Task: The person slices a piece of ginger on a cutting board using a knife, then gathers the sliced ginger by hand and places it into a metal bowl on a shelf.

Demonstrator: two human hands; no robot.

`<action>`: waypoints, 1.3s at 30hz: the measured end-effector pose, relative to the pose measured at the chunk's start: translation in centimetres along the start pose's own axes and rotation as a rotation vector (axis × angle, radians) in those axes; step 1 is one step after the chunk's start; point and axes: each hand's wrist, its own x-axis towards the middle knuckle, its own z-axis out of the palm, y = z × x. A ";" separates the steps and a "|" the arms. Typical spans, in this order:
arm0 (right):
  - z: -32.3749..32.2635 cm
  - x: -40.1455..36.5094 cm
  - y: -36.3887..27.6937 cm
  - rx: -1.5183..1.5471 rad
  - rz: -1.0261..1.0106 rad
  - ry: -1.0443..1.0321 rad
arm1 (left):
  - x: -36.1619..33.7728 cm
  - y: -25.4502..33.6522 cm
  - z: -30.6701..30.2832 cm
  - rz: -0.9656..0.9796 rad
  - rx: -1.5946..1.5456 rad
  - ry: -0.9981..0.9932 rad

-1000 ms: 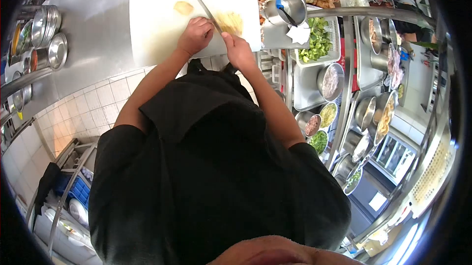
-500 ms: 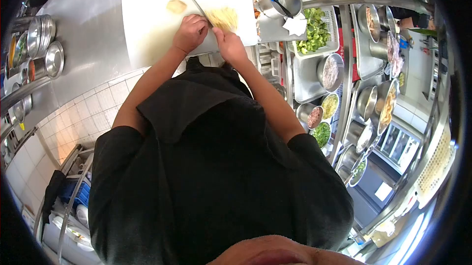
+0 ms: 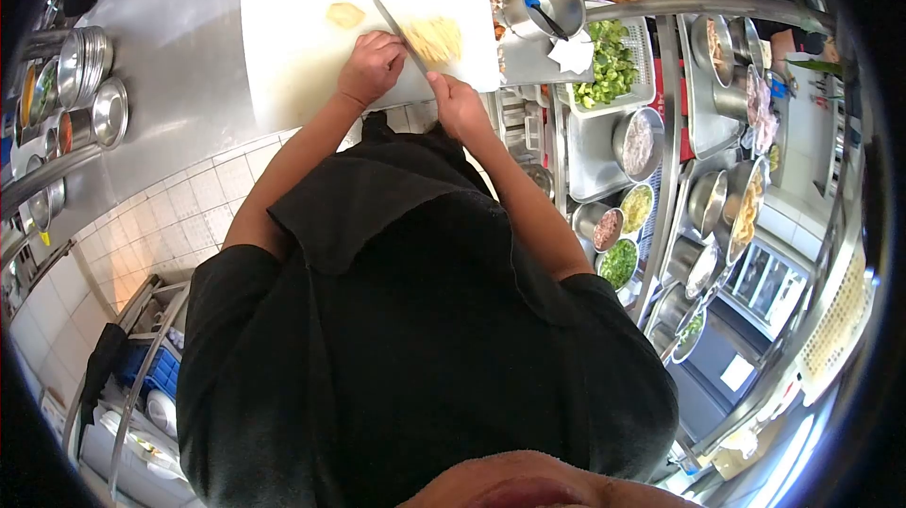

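My right hand (image 3: 459, 104) is wrapped round the handle of a kitchen knife (image 3: 400, 32). The blade points away from me, to the far left. Against its left side, my left hand (image 3: 371, 66) rests on the white cutting board (image 3: 293, 60) with its fingers curled; whatever lies under them is hidden. Right of the blade is a pile of thin, pale yellow strips (image 3: 436, 39), which look like cut potato. A pale, peeled piece (image 3: 345, 15), perhaps potato, lies farther up the board.
Beyond the board's right edge stands a steel pot (image 3: 552, 3) with a dark-handled utensil in it. Green chopped vegetables fill a white basket (image 3: 651, 65). Several bowls, such as one of chopped greens (image 3: 618, 263), line the right-hand shelves. Steel dishes (image 3: 109, 112) stand far left.
My right hand and the knife have shifted slightly back toward me and to the right. My left hand stays curled beside the blade. The whole view has moved a little.
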 end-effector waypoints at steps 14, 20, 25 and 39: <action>-0.3 1.8 -1.4 -0.020 -0.035 -0.011 | 0.4 0.5 -0.4 0.011 -0.017 0.014; 0.3 0.5 0.4 -0.022 -0.016 0.008 | 0.5 0.4 -0.4 0.011 -0.017 0.019; 1.4 3.2 0.5 -0.116 -0.112 0.097 | 0.3 0.0 0.0 0.014 0.022 -0.002; -0.3 0.3 0.3 0.152 0.065 -0.084 | 0.8 -0.8 -8.9 -0.389 0.082 0.166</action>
